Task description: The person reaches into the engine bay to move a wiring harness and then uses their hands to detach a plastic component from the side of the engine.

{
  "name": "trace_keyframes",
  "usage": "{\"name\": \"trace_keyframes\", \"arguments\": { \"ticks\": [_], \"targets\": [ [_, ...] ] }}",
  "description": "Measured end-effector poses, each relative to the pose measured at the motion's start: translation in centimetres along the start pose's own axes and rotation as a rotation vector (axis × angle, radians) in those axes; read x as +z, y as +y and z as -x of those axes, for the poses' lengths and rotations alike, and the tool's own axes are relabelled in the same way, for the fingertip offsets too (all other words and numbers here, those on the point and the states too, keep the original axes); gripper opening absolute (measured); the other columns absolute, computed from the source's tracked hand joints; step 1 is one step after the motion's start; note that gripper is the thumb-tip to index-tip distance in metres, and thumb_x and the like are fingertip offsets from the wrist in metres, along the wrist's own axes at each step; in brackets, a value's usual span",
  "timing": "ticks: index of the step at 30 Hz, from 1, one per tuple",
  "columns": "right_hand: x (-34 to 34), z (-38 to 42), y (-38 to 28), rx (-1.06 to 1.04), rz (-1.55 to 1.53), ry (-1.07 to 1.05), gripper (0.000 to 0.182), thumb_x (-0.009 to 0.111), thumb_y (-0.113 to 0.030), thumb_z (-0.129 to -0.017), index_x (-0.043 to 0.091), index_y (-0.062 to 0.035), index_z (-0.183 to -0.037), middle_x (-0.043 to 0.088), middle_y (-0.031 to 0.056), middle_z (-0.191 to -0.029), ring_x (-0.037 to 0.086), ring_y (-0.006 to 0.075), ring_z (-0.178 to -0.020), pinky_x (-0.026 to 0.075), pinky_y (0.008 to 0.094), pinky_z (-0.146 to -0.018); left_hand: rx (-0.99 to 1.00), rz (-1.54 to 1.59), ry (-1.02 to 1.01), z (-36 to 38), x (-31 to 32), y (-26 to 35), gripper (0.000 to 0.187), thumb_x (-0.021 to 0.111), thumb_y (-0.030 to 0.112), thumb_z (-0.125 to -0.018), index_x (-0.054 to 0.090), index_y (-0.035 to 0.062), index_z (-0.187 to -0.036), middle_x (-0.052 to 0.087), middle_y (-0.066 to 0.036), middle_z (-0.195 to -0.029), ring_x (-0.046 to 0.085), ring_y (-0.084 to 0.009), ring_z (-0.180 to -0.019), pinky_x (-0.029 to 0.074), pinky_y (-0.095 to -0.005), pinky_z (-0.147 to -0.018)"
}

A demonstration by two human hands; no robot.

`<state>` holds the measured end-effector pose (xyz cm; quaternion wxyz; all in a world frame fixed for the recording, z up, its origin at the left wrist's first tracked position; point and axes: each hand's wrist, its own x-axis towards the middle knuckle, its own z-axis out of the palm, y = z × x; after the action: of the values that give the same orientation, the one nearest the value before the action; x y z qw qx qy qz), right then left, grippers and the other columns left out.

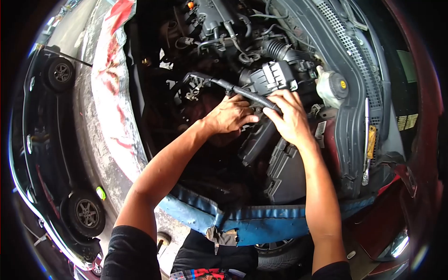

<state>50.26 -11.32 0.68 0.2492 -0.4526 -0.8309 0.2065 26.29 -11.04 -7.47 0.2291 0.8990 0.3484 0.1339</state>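
Both of my hands are inside a car's engine bay. My left hand (232, 114) is beside a black corrugated hose (249, 94), its fingers bent and close together below the hose; what they hold, if anything, is hidden. My right hand (290, 116) has its fingers and thumb closed around the right end of that hose, just below a black box-shaped part (270, 77) with light ribs. To the left, the hose joins a bundle of wires and connectors (196, 86). A dark rectangular part (256, 142) lies below my hands.
A fluid reservoir (332, 87) with a black cap stands right of the black part. Tools, one with a yellow handle (371, 142), lie on the right edge. A blue cover (275, 224) drapes the near edge, a red-and-white one (114, 88) the left. A black car (46, 140) stands at far left.
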Motion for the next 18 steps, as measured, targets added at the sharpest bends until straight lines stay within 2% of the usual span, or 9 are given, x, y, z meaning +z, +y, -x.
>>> {"name": "trace_keyframes", "arguments": {
  "ticks": [2, 5, 8, 9, 12, 16, 17, 18],
  "targets": [
    [0.1, 0.0, 0.0, -0.003, 0.003, 0.001, 0.026, 0.074, -0.016, -0.091, 0.069, 0.0001, -0.110, 0.065, 0.0119, -0.112, 0.060, 0.0326, -0.107, 0.046, 0.0447, -0.097, -0.028, 0.051, -0.051, -0.1, 0.0, -0.1, 0.036, 0.062, 0.038, -0.101, 0.073, 0.0042, -0.108, 0.063, -0.011, -0.115, 0.055, -0.0329, -0.117, 0.042, -0.0491, -0.102],
    [0.1, 0.1, 0.1, -0.008, 0.008, -0.005, 0.026, 0.073, -0.017, -0.092, 0.069, -0.0006, -0.111, 0.065, 0.0115, -0.112, 0.060, 0.0323, -0.107, 0.046, 0.0444, -0.098, -0.155, 0.095, 0.207, -0.3, 1.1, 1.3, 0.048, 0.071, 0.038, -0.095, 0.066, 0.0006, -0.124, 0.057, -0.020, -0.133, 0.049, -0.0384, -0.131, 0.039, -0.0505, -0.112],
    [0.1, 0.1, 0.3, -0.011, 0.005, -0.003, 0.026, 0.073, -0.019, -0.092, 0.069, -0.0028, -0.112, 0.065, 0.0106, -0.113, 0.059, 0.0318, -0.108, 0.045, 0.0438, -0.099, -0.361, 0.182, 0.450, -1.0, 2.2, 3.3, 0.076, 0.080, 0.042, -0.088, 0.051, -0.0017, -0.143, 0.041, -0.028, -0.153, 0.038, -0.0441, -0.145, 0.033, -0.0509, -0.121],
    [0.2, 0.1, 0.4, -0.017, 0.011, -0.002, 0.025, 0.072, -0.020, -0.092, 0.069, -0.0033, -0.112, 0.065, 0.0104, -0.113, 0.059, 0.0316, -0.108, 0.045, 0.0437, -0.099, -0.426, 0.173, 0.405, -0.7, 2.4, 4.0, 0.094, 0.081, 0.047, -0.085, 0.038, -0.0027, -0.151, 0.029, -0.028, -0.163, 0.028, -0.0458, -0.151, 0.029, -0.0510, -0.124],
    [0.2, 0.3, 0.5, -0.012, 0.025, 0.006, 0.024, 0.072, -0.020, -0.092, 0.070, -0.0049, -0.111, 0.065, 0.0093, -0.114, 0.058, 0.0307, -0.109, 0.045, 0.0431, -0.100, -0.459, 0.062, 0.389, -0.8, 2.2, 4.2, 0.099, 0.081, 0.048, -0.084, 0.035, -0.0100, -0.149, 0.028, -0.030, -0.161, 0.031, -0.0461, -0.149, 0.032, -0.0506, -0.123],
    [0.3, 0.4, 0.6, 0.002, 0.039, 0.007, 0.024, 0.072, -0.021, -0.092, 0.070, -0.0051, -0.110, 0.066, 0.0085, -0.115, 0.059, 0.0302, -0.110, 0.046, 0.0431, -0.101, -0.530, -0.037, 0.353, -0.9, 1.5, 5.3, 0.110, 0.086, 0.053, -0.076, 0.034, -0.0089, -0.150, 0.028, -0.029, -0.162, 0.032, -0.0458, -0.148, 0.034, -0.0513, -0.122],
    [0.4, 0.4, 0.8, 0.000, 0.037, 0.013, 0.024, 0.072, -0.021, -0.092, 0.070, -0.0051, -0.110, 0.066, 0.0085, -0.115, 0.059, 0.0302, -0.109, 0.046, 0.0429, -0.101, -0.559, 0.081, 0.393, -0.8, 2.2, 5.1, 0.114, 0.087, 0.054, -0.075, 0.031, -0.0073, -0.153, 0.027, -0.032, -0.161, 0.035, -0.0468, -0.145, 0.038, -0.0500, -0.119],
    [0.5, 0.4, 0.9, -0.003, 0.035, 0.016, 0.024, 0.072, -0.021, -0.092, 0.070, -0.0050, -0.110, 0.066, 0.0085, -0.115, 0.059, 0.0301, -0.109, 0.046, 0.0428, -0.101, -0.604, 0.249, 0.450, -0.7, 2.6, 4.8, 0.116, 0.087, 0.054, -0.077, 0.025, -0.0022, -0.156, 0.033, -0.032, -0.158, 0.046, -0.0439, -0.140, 0.044, -0.0481, -0.114]
  ]
}}
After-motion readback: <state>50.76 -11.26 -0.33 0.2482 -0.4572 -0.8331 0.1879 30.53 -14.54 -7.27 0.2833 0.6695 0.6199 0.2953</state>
